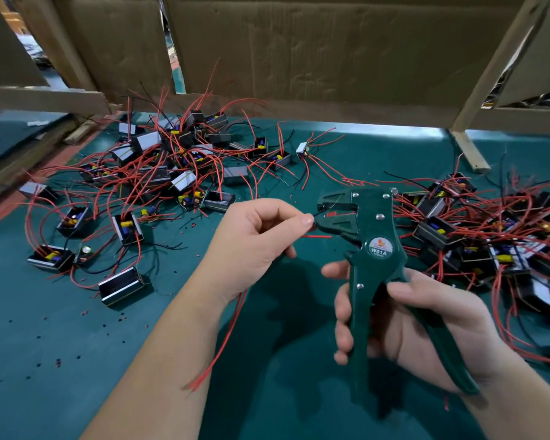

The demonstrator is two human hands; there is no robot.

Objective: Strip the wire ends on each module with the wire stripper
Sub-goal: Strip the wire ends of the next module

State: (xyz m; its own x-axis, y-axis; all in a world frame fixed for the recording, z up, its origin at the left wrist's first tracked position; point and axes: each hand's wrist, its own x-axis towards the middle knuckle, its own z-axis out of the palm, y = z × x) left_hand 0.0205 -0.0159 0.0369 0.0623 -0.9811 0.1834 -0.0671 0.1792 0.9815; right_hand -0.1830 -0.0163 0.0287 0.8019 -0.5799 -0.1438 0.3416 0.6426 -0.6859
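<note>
The thin black insulated wire (320, 213) is light and limp, so it will bend away unless it is held close to its end. Its covering is soft, and the strands inside are probably fine and easily nicked. The left hand (254, 236) takes it just there: thumb and forefinger pinch the wire and the other fingers are curled in. The free end reaches past the thumb tip (306, 221) into the mouth of the dark green pistol-grip wire stripper (372, 239). The tool's jaws stand apart, with a red stop showing between them.

The stripper looks rigid and fairly heavy, best gripped by its two long handles. The right hand (426, 322) holds it that way, with fingers wrapped round the front handle, the palm behind the rear one, and the handles not squeezed fully together.

A long red wire (223, 338) hangs limp below the left wrist, and its module is hidden behind the hand. Heaps of small black box modules (172, 160) lie on the teal mat (45, 344) beyond the fingers.
</note>
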